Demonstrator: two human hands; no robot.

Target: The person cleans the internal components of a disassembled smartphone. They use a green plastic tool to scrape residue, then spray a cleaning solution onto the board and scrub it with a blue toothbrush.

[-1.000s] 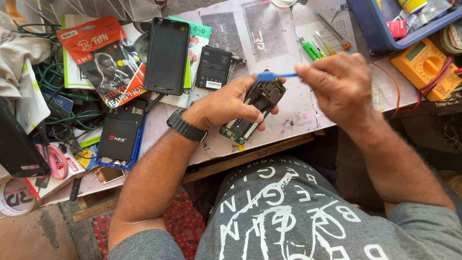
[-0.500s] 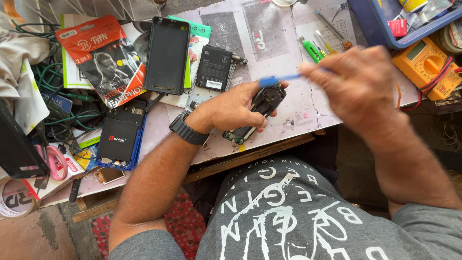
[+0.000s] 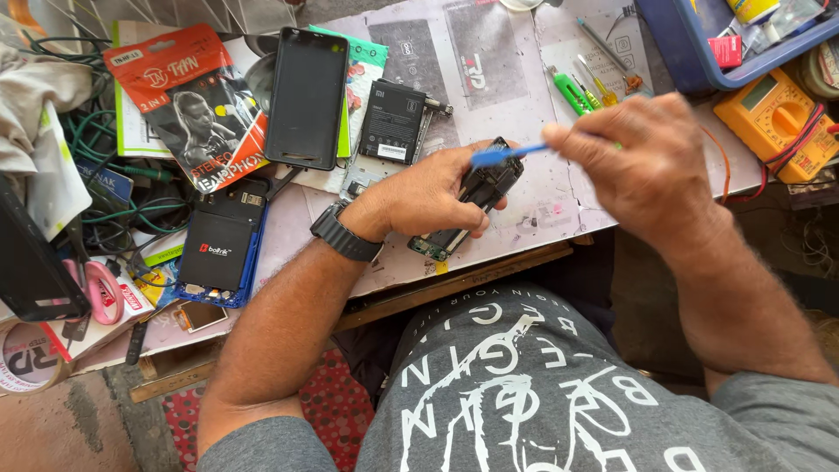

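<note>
My left hand [image 3: 433, 192] grips an opened phone body [image 3: 476, 205] with its circuit board exposed, tilted on edge over the table's front. A black watch [image 3: 345, 234] sits on that wrist. My right hand [image 3: 642, 166] holds a blue brush-like tool [image 3: 502, 156] whose blue head rests at the phone's top end. A black phone back cover [image 3: 308, 96] and a loose black battery [image 3: 391, 122] lie on the table beyond the left hand.
A red earphone packet [image 3: 188, 114], a second battery on a blue pack [image 3: 218, 249], and tangled green cables [image 3: 105, 192] fill the left. A green screwdriver [image 3: 570, 92], an orange multimeter [image 3: 773, 118] and a blue tray [image 3: 699, 52] lie at right. Tape roll [image 3: 26, 358] sits lower left.
The phone has been tipped more on edge in my left hand. My right hand has shifted right and back with the blue tool, still working at the phone's top.
</note>
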